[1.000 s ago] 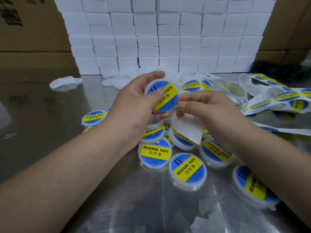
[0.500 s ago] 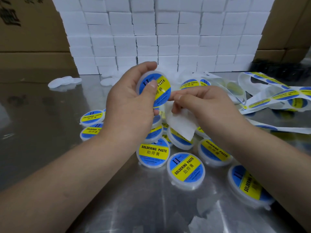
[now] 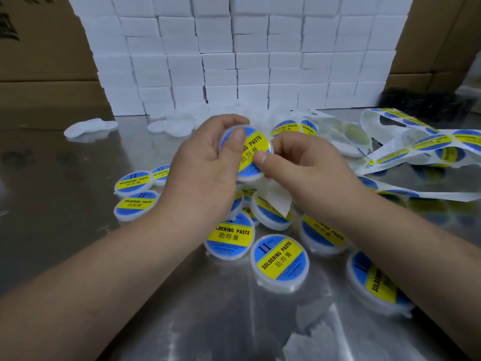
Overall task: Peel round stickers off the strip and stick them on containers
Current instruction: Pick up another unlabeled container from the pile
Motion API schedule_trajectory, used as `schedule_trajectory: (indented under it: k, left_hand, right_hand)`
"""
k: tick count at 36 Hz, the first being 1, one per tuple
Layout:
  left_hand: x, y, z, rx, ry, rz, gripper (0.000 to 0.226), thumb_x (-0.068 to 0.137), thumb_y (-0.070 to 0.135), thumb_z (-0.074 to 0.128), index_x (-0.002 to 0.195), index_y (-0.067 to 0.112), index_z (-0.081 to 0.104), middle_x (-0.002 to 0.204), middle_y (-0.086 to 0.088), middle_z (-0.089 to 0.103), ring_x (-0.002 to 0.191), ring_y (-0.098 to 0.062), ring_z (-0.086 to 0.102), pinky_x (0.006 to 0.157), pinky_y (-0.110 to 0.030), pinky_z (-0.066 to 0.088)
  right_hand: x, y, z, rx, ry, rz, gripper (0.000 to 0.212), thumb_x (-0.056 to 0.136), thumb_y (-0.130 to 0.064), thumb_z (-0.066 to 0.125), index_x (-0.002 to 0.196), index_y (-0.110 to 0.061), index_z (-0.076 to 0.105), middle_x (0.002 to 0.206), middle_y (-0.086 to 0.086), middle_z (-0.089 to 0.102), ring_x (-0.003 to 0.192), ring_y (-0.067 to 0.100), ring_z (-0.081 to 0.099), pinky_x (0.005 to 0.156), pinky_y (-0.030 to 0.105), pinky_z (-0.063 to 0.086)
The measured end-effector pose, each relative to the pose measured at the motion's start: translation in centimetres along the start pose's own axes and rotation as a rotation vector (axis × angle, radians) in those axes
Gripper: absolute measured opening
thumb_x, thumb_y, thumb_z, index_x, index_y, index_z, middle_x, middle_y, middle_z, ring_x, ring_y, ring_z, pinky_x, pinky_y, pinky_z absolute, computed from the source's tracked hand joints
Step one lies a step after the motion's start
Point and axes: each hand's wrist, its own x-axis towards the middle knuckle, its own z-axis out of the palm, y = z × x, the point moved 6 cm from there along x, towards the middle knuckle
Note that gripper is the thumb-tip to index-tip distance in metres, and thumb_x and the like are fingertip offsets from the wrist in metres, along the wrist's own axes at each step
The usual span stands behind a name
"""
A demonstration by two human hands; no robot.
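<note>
Head view: left hand [image 3: 205, 173] grips the container [image 3: 254, 148], right hand [image 3: 307, 166] pinching its rim.

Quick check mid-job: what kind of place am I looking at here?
Probably a small packing or labelling workshop: stacked white boxes against brown cardboard cartons, a shiny metal worktable, and many round white plastic containers with blue-and-yellow stickers.

hidden: I see container [image 3: 253, 149] partly under thumbs of left hand [image 3: 205, 168] and right hand [image 3: 312, 168] | cut: sticker strip [image 3: 426, 145] runs off right edge | blur: dark heap [image 3: 421, 101] I cannot identify
</note>
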Motion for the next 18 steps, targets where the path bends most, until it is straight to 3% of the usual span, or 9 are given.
schedule_trajectory:
  k: [5,9,11,14,18]
  left_hand:
    - [0.01,0.09,0.00,0.019,-0.036,0.025,0.017,0.094,0.024,0.049,0.086,0.038,0.057,0.070,0.019,0.059,0.064,-0.003,0.054,0.060,-0.024,0.040]
    - [-0.08,0.26,0.01,0.028,-0.040,0.042,0.011,0.086,0.035,0.050,0.083,0.040,0.059,0.071,0.022,0.061,0.068,-0.004,0.058,0.064,-0.027,0.046]
    - [-0.20,0.30,0.07,0.037,-0.042,0.055,0.011,0.082,0.038,0.048,0.082,0.040,0.059,0.072,0.023,0.062,0.071,-0.002,0.059,0.068,-0.028,0.049]
    - [-0.29,0.44,0.18,0.075,-0.056,0.096,0.011,0.082,0.036,0.049,0.080,0.039,0.059,0.075,0.023,0.064,0.077,0.001,0.060,0.076,-0.023,0.048]
    - [-0.07,0.22,-0.11,0.127,-0.022,0.090,0.012,0.080,0.039,0.048,0.076,0.040,0.059,0.076,0.017,0.066,0.076,0.000,0.060,0.074,-0.021,0.048]
  right_hand:
    - [0.07,0.05,0.25,0.004,-0.011,-0.008,0.037,0.071,-0.042,0.055,0.064,-0.007,0.049,0.049,-0.007,0.042,0.040,0.003,0.036,0.041,0.017,0.029]
    - [0.06,-0.06,0.49,0.072,-0.033,0.005,0.045,0.072,-0.039,0.053,0.072,0.006,0.054,0.069,0.027,0.056,0.058,0.020,0.047,0.053,0.038,0.040]
    - [-0.04,0.06,0.24,0.092,-0.027,0.023,0.042,0.079,-0.040,0.051,0.065,0.000,0.056,0.060,0.014,0.058,0.056,0.018,0.049,0.055,0.033,0.043]
    - [-0.01,0.25,-0.15,0.026,-0.018,0.033,0.048,0.094,-0.039,0.047,0.073,0.000,0.065,0.069,0.006,0.068,0.065,0.021,0.060,0.069,0.036,0.050]
    - [0.12,-0.17,0.03,-0.172,-0.003,-0.021,0.051,0.093,-0.039,0.041,0.071,0.001,0.063,0.051,-0.007,0.055,0.048,0.005,0.047,0.052,0.024,0.040]
